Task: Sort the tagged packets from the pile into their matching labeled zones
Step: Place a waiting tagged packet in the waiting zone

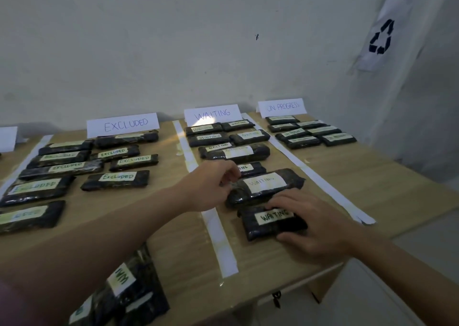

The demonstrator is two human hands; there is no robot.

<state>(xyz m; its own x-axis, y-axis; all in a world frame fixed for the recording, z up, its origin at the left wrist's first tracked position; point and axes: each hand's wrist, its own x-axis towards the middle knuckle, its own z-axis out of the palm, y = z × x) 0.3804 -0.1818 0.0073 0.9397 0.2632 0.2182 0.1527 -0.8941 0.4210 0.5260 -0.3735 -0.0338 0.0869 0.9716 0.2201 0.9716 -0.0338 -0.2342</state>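
Head view: two packets in the waiting zone are handled.
Left hand (207, 185): upper packet (264, 186) is pinched by fingertips.
Right hand (314, 226): nearest packet (270, 222) is gripped, fingers curled over it.

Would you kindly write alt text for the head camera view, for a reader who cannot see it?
A person's left hand and right hand each hold a dark packet tagged WAITING in the taped WAITING zone of a wooden table. EXCLUDED and ON PROGRESS zones flank it, holding matching packets.
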